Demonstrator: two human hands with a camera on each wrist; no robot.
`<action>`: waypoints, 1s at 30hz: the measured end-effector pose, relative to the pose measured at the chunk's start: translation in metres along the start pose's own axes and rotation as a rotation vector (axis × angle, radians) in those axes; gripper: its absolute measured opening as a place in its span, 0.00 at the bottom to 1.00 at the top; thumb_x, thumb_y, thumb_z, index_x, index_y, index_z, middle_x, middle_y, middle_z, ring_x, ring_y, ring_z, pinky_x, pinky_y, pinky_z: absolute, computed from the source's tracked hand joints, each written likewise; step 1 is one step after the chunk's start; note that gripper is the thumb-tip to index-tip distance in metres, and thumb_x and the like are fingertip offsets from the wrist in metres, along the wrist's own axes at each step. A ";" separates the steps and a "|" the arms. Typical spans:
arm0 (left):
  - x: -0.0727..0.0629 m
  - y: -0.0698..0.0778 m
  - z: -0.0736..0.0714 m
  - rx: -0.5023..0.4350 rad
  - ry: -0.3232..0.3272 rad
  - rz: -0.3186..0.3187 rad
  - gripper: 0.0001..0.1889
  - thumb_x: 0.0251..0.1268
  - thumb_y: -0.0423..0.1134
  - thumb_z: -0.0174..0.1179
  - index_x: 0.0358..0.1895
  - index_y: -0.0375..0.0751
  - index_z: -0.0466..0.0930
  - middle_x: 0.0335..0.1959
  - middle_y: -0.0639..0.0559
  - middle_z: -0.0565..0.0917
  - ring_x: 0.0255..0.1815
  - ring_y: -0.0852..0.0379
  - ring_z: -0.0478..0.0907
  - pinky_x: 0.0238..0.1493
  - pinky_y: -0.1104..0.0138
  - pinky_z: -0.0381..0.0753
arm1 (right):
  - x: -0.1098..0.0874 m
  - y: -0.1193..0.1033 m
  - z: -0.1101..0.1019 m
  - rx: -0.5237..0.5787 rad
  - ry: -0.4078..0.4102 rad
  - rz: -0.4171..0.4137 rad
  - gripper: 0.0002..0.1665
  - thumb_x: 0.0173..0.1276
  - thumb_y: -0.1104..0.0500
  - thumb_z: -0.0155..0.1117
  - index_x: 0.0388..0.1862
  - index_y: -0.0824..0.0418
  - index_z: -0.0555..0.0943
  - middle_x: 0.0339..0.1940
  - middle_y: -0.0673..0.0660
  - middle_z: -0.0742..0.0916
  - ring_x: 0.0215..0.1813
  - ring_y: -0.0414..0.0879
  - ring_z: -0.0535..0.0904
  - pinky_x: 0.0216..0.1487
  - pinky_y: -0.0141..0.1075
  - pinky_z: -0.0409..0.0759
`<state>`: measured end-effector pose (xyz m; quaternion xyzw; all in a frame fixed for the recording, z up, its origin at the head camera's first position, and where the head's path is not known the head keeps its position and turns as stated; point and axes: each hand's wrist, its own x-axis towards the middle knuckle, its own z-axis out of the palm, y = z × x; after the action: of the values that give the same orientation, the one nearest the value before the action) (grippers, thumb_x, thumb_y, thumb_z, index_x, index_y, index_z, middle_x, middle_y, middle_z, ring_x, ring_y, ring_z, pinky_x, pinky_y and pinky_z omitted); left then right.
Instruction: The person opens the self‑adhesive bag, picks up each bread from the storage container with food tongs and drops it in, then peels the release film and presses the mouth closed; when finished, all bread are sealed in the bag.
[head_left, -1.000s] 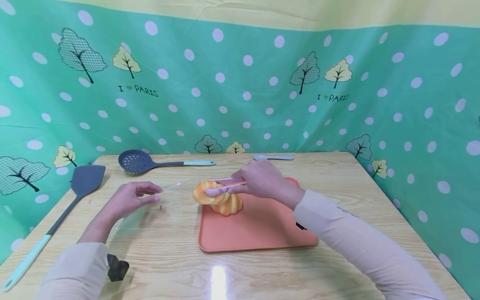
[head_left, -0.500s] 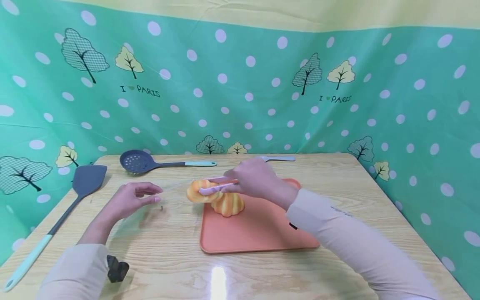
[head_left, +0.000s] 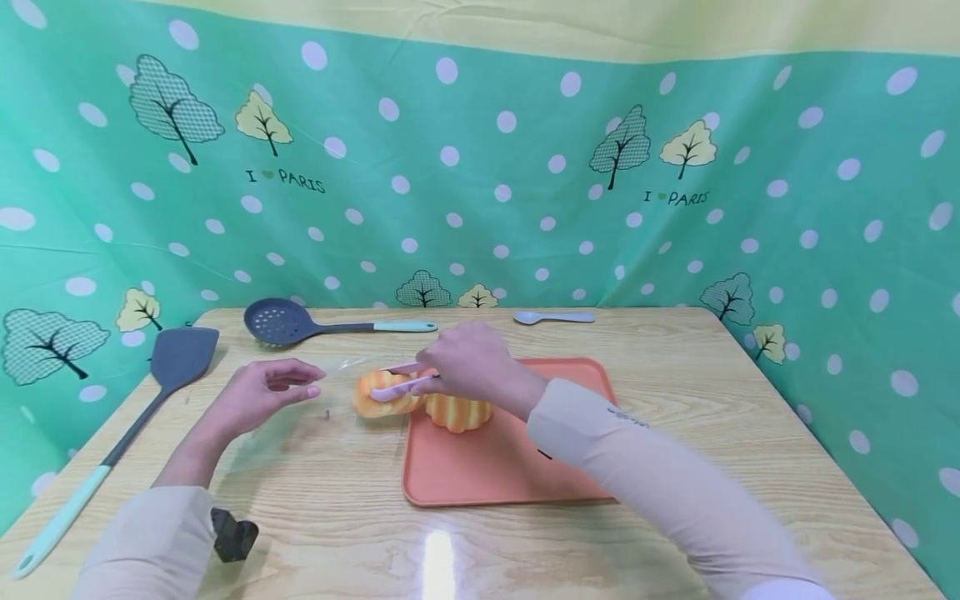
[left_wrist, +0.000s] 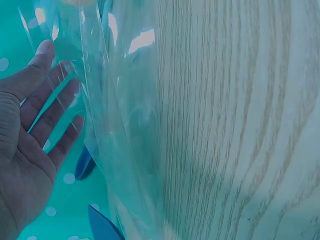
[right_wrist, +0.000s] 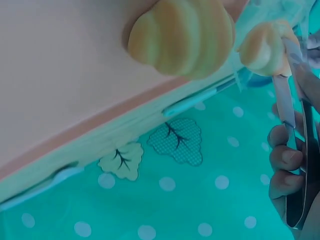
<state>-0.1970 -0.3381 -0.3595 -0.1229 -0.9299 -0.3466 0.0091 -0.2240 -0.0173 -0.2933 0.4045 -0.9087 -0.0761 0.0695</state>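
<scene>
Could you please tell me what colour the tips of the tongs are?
The tips of the tongs are pale purple, seen best in the head view.

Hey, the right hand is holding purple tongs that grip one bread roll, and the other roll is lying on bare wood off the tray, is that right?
Not quite. The other roll lies on the pink tray, not on bare wood; the head view shows it. The right hand does hold the purple tongs, which grip one bread roll.
</scene>
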 end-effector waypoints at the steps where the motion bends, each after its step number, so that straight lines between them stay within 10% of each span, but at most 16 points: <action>1: 0.000 0.000 0.000 -0.004 0.000 -0.001 0.19 0.72 0.43 0.65 0.57 0.33 0.83 0.53 0.37 0.86 0.56 0.37 0.82 0.58 0.46 0.80 | 0.002 -0.002 0.002 0.002 -0.003 -0.001 0.25 0.68 0.29 0.61 0.47 0.43 0.89 0.19 0.43 0.77 0.22 0.39 0.66 0.20 0.31 0.60; 10: -0.002 0.000 -0.001 -0.028 0.013 -0.021 0.20 0.71 0.44 0.66 0.57 0.33 0.83 0.53 0.37 0.86 0.56 0.37 0.82 0.57 0.47 0.80 | 0.020 -0.019 0.012 0.146 -0.037 0.018 0.27 0.68 0.28 0.60 0.47 0.45 0.90 0.24 0.41 0.82 0.28 0.38 0.74 0.29 0.34 0.71; 20: -0.002 0.002 -0.001 -0.033 0.013 -0.019 0.20 0.71 0.45 0.66 0.57 0.33 0.83 0.53 0.38 0.86 0.54 0.39 0.84 0.53 0.55 0.84 | 0.036 -0.035 0.025 0.239 -0.092 0.053 0.33 0.69 0.27 0.58 0.61 0.44 0.85 0.52 0.42 0.89 0.51 0.41 0.84 0.47 0.36 0.80; 30: -0.002 0.003 0.000 -0.054 0.028 -0.016 0.20 0.69 0.45 0.68 0.56 0.34 0.84 0.54 0.39 0.86 0.54 0.41 0.84 0.50 0.65 0.83 | 0.048 -0.041 0.033 0.254 -0.071 0.000 0.33 0.68 0.27 0.59 0.60 0.45 0.86 0.48 0.42 0.90 0.47 0.39 0.83 0.47 0.34 0.79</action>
<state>-0.1947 -0.3366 -0.3575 -0.1105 -0.9210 -0.3732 0.0160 -0.2324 -0.0778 -0.3304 0.4070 -0.9130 0.0255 -0.0147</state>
